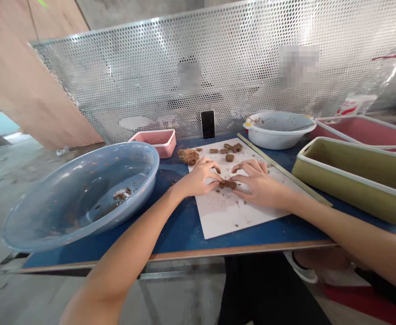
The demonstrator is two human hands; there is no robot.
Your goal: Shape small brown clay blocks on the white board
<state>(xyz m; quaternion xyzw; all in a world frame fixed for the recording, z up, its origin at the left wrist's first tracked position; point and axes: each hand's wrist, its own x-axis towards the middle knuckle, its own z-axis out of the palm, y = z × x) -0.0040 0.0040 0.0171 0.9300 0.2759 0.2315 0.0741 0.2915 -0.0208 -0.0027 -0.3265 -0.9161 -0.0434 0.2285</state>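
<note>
A small brown clay-like block lies on a white board, between the fingertips of both hands. My left hand pinches its left end with thumb and index finger, the other fingers curled above. From the other side, my right hand grips the right end between thumb and fingers. Several similar pieces sit farther back on the board, among them a brown chunk. A rough brown lump rests at the board's left back corner. Crumbs are scattered around the block.
At left stands a large blue basin with brown residue inside. Behind are a pink tray, a phone and a perforated metal panel. To the right are a strip, a white basin and a green trough.
</note>
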